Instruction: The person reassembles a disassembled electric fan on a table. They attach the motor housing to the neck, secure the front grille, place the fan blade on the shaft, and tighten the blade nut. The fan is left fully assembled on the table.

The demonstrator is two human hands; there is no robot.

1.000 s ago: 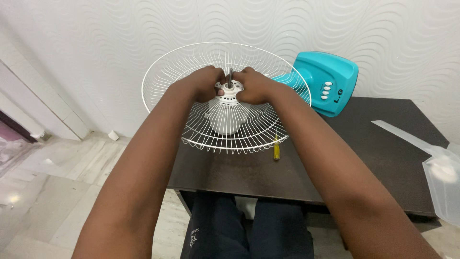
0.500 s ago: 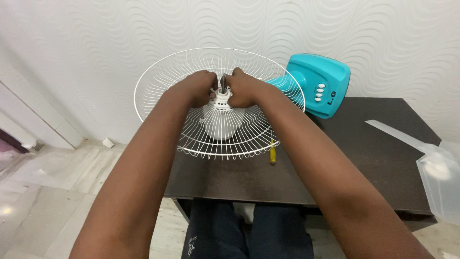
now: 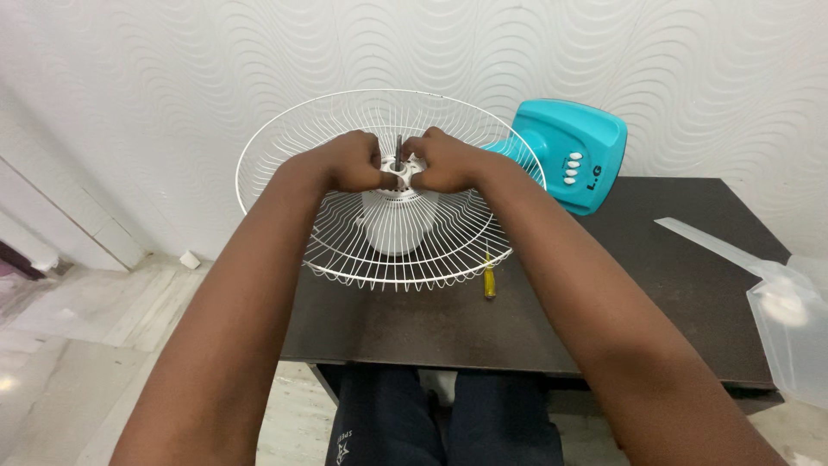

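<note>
- My left hand (image 3: pixel 345 164) is curled narrow against the left side of the white hub (image 3: pixel 398 177) at the centre of the rear fan guard (image 3: pixel 285 164); the fingers press on the hub's ring, closed around it rather than spread.
- My right hand (image 3: pixel 444 164) mirrors it on the hub's right side, fingers likewise bent in tight and touching the ring.
- Between the two hands the bare metal motor shaft (image 3: pixel 398 147) stands up, just clear of the fingertips on either side; I cannot tell whether either thumb touches it.
- The rear fan guard is a white wire dish, tilted toward me, its lower rim over the table near the left part of the front edge and its upper rim against the patterned wall (image 3: pixel 172 69).
- The white motor housing (image 3: pixel 392 229) shows through the wires below the hub.
- The fan's turquoise base (image 3: pixel 573 155), with a column of white buttons, lies tipped behind the guard, toward the table's back edge.
- A yellow-handled screwdriver (image 3: pixel 489 280) lies on the dark table (image 3: pixel 655 293) just beside the guard's lower right rim, apart from both hands.
- A translucent fan blade (image 3: pixel 789 311) rests at the table's right edge, well apart from the guard.
- Dark trousers (image 3: pixel 448 418) show below the table's front edge.
</note>
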